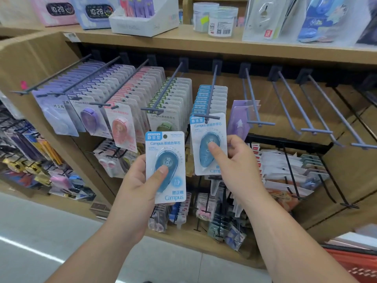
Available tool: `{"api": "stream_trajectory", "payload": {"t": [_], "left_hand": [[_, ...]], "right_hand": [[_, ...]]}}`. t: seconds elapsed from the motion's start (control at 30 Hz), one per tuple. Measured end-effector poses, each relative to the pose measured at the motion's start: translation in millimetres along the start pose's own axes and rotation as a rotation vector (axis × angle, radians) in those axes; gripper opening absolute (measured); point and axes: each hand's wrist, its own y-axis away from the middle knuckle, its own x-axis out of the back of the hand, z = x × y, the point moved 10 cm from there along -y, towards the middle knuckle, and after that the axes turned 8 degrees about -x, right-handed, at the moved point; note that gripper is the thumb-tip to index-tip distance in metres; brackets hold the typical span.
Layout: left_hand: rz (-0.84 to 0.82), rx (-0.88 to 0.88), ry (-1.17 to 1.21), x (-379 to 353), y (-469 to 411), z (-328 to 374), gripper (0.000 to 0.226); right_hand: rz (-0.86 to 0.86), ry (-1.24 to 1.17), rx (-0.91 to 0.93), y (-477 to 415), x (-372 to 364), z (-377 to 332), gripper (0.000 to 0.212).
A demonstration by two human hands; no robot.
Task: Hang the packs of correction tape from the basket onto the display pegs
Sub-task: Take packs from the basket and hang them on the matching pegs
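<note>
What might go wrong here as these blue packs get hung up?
1. The blue row's peg looks full to its tip, where the right hand holds the front pack; another may not fit or may slide off.
2. The left hand pinches the second pack by its lower half only; its small hole could miss the peg and the pack drop.
3. The purple pack hangs close by the right hand and could get knocked.

Free passage is afforded between the bare pegs (316, 131) at the right. The middle peg (212, 88) is filled to its tip with blue packs (219, 103). Overhead room is limited by the wooden shelf (224, 49); below, a black rack (285, 142) projects.
</note>
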Motion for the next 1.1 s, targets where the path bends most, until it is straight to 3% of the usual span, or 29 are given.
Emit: {"api": "stream_trajectory", "payload": {"t": [0.33,0.6,1.1], "left_hand": [[-0.056,-0.007,-0.138,-4,-1,6,0.02],[-0.232,-0.022,-0.171,-47,-19,10,0.021],[-0.22,-0.02,-0.149,-61,-28,-12,0.017]], "right_hand": [[0.059,0.109,-0.015,-27,-2,12,0.025],[-0.005,0.065,-0.023,-19,6,33,0.008],[0.054,0.117,-0.038,-22,17,44,0.008]]}}
